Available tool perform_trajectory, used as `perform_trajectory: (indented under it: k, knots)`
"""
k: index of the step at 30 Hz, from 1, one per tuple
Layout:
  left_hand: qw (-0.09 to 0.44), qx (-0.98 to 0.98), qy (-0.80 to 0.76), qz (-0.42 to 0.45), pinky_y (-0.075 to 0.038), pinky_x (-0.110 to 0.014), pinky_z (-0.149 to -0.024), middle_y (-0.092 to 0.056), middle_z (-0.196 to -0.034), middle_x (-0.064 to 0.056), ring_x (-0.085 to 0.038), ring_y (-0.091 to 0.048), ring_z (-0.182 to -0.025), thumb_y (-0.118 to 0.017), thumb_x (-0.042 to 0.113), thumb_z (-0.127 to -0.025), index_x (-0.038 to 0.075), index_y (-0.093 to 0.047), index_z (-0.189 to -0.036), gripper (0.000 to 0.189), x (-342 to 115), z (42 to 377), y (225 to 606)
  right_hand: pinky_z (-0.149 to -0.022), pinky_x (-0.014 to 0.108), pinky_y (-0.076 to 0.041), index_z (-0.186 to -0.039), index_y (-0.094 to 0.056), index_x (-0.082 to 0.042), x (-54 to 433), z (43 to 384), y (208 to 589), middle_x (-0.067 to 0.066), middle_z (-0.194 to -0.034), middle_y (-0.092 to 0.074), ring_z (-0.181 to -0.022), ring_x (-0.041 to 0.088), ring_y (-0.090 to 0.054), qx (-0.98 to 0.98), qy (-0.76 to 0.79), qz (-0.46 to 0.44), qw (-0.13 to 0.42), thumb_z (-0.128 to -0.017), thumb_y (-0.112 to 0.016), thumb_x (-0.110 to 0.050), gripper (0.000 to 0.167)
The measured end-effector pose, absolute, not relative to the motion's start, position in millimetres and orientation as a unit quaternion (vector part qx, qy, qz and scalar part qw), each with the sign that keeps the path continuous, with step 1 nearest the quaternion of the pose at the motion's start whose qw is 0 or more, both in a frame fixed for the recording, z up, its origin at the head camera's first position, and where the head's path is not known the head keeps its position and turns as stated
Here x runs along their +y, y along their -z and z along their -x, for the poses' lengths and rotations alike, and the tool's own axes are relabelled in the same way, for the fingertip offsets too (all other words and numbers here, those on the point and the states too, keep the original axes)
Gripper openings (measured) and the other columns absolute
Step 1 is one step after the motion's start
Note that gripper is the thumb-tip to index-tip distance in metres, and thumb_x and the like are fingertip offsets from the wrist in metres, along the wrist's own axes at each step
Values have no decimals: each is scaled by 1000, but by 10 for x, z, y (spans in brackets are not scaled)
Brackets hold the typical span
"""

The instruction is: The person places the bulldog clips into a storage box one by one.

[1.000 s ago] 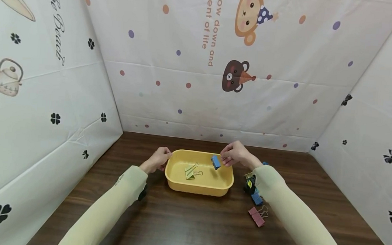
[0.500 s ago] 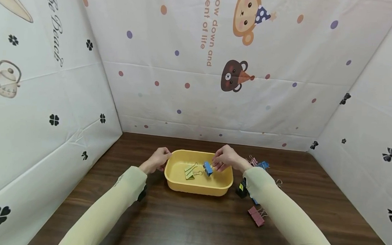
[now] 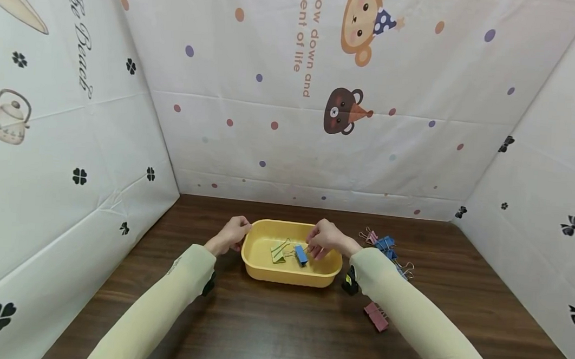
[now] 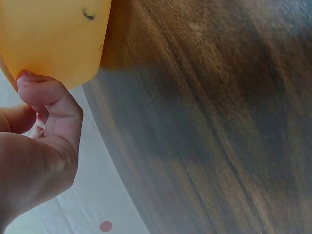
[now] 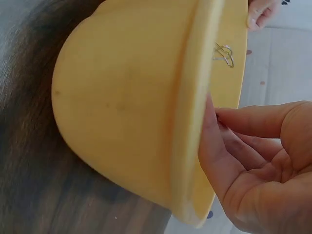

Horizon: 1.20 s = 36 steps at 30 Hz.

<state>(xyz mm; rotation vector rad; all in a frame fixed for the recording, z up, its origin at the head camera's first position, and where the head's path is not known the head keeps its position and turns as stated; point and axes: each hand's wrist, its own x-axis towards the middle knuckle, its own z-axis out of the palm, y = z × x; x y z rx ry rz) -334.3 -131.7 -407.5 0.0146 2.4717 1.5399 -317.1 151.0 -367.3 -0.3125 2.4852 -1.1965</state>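
A yellow plastic bin [image 3: 282, 277] stands on the dark wooden table. My left hand [image 3: 231, 234] grips its left end at the rim; in the left wrist view, thumb and fingers meet at the bin's edge. Inside the bin lies a green binder clip [image 3: 278, 254]. Just right of it, low in the bin, is a blue binder clip [image 3: 300, 255], with my right hand [image 3: 325, 238] pinching it by a wire handle. In the right wrist view, the bin's rim hides the blue clip and part of the pinching fingertips [image 5: 231, 117].
Right of the bin, several blue binder clips [image 3: 385, 245] lie bunched with a pink binder clip [image 3: 371, 237], partly behind the right forearm. Nearer the front lies a larger pink binder clip [image 3: 376, 316]. A printed white sheet [image 3: 268, 167] walls in the table's back and sides.
My right hand has moved left and down with the blue binder clip, from above the bin's right part to beside the green clip. The left hand has stayed at the rim.
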Motion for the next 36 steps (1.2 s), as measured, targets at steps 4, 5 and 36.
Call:
perform_trajectory:
  k: [4, 5, 36]
  knots:
    - [115, 841, -529, -13, -42, -25, -43, -52, -75, -9, -13, -44, -48, -41, 19, -104, -1, -51, -108, 22, -1321, 3339, 4079, -55, 37, -59, -105, -64, 12, 1520, 3133, 3633, 28, -91, -69, -61, 28, -70, 905, 377, 125, 155, -91, -54, 3, 19]
    - [115, 840, -530, -14, -41, -25, -42, -52, -75, -9, -13, -44, -48, -41, 19, -104, -1, -51, -107, 22, -1322, 3339, 4081, -54, 37, -59, -105, -65, 11, 1528, 3121, 3609, 28, -89, -69, -61, 29, -70, 912, 362, 130, 146, -90, -54, 3, 20]
    - [110, 840, -532, -11, -43, -25, -43, -55, -84, -13, -14, -48, -53, -41, 20, -104, 0, -51, -107, 22, -1316, 3358, 4109, -56, 37, -58, -76, -67, 1, 2592, 2666, 3190, 15, -67, -68, -60, 28, -69, 937, 212, 167, 221, -89, -65, -9, 16]
